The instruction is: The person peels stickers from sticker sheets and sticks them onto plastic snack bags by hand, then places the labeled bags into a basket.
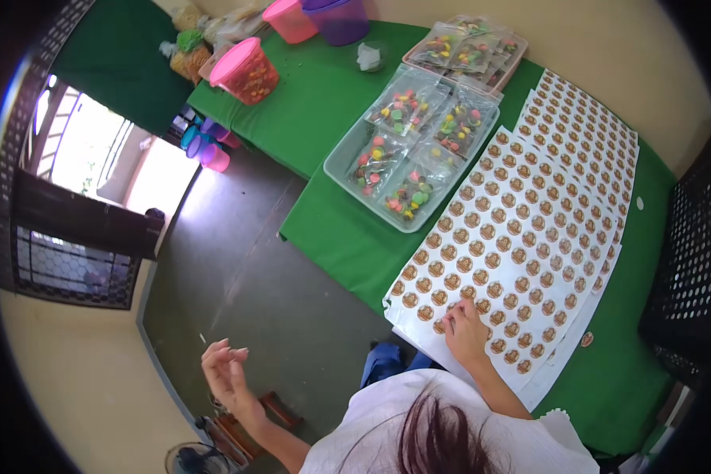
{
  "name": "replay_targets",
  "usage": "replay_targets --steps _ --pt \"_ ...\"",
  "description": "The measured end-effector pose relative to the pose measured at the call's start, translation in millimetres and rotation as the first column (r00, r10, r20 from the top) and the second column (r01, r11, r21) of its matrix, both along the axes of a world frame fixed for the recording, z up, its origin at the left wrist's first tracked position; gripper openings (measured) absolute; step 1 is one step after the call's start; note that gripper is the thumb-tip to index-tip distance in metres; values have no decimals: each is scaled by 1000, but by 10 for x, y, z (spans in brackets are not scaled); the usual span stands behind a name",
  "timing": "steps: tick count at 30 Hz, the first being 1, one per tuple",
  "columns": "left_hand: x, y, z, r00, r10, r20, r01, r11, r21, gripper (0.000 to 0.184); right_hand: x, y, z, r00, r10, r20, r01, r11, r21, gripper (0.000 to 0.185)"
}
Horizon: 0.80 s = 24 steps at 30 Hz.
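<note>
My right hand [466, 328] rests on a large white sheet [442, 272] printed with rows of round brown stickers, near the sheet's lower left part. Its fingers are bent together over the stickers; whether anything is between them is too small to tell. My left hand [229, 379] is raised over the floor, away from the table, with its fingers curled loosely apart and nothing visible in them. Beyond the sheet, a clear plastic tray [341, 178] holds several clear packets [409, 193] of colourful pieces.
Green-covered tables [332, 245] carry the sheets, a second tray [521, 49] of packets, a pink-lidded tub [245, 73] and buckets [340, 22]. A black perforated crate [687, 261] stands at the right. A stool [280, 411] and a fan [197, 458] are at lower left.
</note>
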<state>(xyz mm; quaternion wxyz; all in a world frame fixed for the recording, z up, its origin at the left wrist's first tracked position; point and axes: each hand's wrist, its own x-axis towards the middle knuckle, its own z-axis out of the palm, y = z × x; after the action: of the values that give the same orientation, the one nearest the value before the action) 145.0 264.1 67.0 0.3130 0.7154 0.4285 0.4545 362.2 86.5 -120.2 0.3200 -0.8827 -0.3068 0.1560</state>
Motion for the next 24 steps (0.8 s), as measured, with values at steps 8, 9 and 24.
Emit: replay_targets --steps 8,9,24 --pt "923 618 -174 897 -427 113 438 893 -101 19 -100 -15 23 988 -157 -8 156 973 173 5" --pt "1048 699 -197 883 -454 121 466 879 -101 19 -110 -1 16 987 -162 -3 160 972 172 6" --pt "2736 2342 -777 652 -758 16 726 619 -300 24 -362 263 101 918 -307 252 333 941 -67 6"
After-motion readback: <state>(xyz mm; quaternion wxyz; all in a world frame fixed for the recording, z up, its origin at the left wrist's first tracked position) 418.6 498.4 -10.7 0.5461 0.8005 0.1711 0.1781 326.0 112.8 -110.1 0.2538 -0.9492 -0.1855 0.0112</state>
